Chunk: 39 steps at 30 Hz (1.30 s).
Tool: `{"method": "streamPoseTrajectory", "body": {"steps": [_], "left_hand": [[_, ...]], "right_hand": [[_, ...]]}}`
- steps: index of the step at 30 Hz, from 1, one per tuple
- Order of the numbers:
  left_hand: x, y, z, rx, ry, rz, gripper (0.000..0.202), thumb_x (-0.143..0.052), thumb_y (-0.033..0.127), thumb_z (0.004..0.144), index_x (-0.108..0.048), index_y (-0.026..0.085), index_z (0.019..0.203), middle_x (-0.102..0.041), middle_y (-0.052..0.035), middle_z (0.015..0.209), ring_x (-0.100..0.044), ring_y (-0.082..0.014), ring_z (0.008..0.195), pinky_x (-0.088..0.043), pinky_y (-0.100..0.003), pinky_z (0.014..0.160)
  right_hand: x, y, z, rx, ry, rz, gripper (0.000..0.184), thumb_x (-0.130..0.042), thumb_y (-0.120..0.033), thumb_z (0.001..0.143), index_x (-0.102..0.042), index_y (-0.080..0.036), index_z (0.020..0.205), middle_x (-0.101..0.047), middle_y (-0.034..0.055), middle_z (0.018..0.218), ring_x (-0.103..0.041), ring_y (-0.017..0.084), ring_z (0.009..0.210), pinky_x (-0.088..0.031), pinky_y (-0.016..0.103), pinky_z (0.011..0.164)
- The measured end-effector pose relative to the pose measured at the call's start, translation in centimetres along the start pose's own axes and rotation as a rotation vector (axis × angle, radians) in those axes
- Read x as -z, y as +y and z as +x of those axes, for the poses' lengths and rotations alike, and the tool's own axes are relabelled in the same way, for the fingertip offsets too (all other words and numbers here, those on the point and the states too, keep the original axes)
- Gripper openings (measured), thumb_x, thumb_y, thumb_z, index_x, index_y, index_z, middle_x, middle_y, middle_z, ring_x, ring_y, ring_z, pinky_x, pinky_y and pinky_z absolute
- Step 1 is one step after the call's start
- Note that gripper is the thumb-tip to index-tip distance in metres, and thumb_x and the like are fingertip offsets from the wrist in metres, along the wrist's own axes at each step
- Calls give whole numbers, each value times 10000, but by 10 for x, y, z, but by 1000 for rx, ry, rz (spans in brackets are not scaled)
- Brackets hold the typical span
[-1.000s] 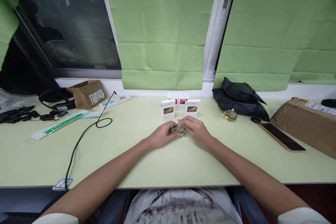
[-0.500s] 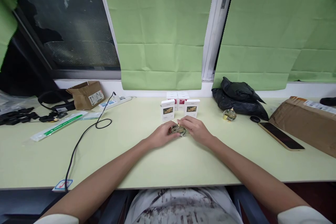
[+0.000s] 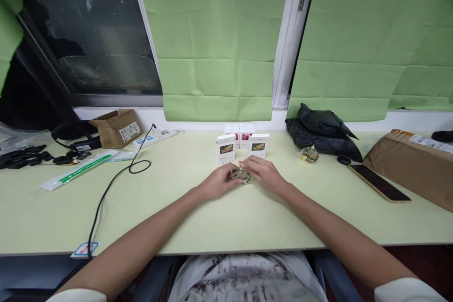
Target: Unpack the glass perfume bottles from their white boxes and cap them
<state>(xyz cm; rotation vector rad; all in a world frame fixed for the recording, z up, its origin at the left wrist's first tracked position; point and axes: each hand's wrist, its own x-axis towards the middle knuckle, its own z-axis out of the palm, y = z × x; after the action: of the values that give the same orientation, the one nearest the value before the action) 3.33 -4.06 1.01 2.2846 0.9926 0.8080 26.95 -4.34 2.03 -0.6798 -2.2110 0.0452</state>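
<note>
A small round clear glass jar (image 3: 241, 177) with a gold knob (image 3: 240, 167) on top stands on the table in front of me. My left hand (image 3: 220, 182) is wrapped round its left side, thumb along the near face. On the knob, the fingers of my right hand (image 3: 262, 173) are closed in a pinch and partly cover it. Just behind the jar stand two white boxes, a left one (image 3: 225, 149) and a right one (image 3: 258, 146), each with a dark picture. A similar glass jar (image 3: 309, 155) with gold parts sits off to the right.
White-and-pink boxes (image 3: 247, 136) stand at the back. Rightward lie a black plastic bag (image 3: 322, 134), a phone (image 3: 379, 183), a small black round object (image 3: 343, 160) and a large brown package (image 3: 412, 165). Leftward are an open carton (image 3: 120, 130), a power strip (image 3: 155, 138) and a black cable (image 3: 106, 191).
</note>
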Motion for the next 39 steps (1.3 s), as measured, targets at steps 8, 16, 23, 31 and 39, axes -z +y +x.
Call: {"method": "streamPoseTrajectory", "body": {"steps": [8,16,23,31,39], "left_hand": [[0,1,0,-6,-14,13,433,-637,536,952,-657,235,1262,-658,-35,952,-521,-182,752,-421,-304,673],[1,3,-1,-10,-12,8,431,-643,535,949,-662,229,1250,-663,-47,964,-524,-186,758,-431,-309,677],[1,3,-2,-13,-15,14,409,-642,528,950,-661,237,1237,-666,-47,977,-543,-195,781,-440,-316,692],[2,4,-2,-19,-25,24,442,-639,535,954,-648,245,1287,-675,-53,1014,-548,-198,790,-445,-317,699],[2,4,-2,-24,-28,22,419,-639,520,960,-648,243,1274,-675,-53,1021,-557,-200,810,-446,-315,714]], "right_hand": [[-3,0,-2,-31,17,37,248,-476,-263,1088,-680,-270,1228,-717,68,1065,-693,188,935,-550,304,827],[-10,2,-7,-44,49,80,258,-472,-273,1087,-665,-277,1257,-711,78,1113,-699,205,982,-576,337,856],[-9,-1,-9,-76,55,101,261,-486,-259,1077,-671,-286,1260,-711,76,1114,-700,214,982,-587,354,867],[-7,-4,-8,-90,50,101,266,-479,-269,1083,-668,-283,1270,-711,75,1124,-700,209,994,-578,348,869],[-8,-2,-8,-83,59,99,267,-484,-272,1080,-677,-284,1263,-718,70,1099,-703,210,971,-584,347,843]]}}
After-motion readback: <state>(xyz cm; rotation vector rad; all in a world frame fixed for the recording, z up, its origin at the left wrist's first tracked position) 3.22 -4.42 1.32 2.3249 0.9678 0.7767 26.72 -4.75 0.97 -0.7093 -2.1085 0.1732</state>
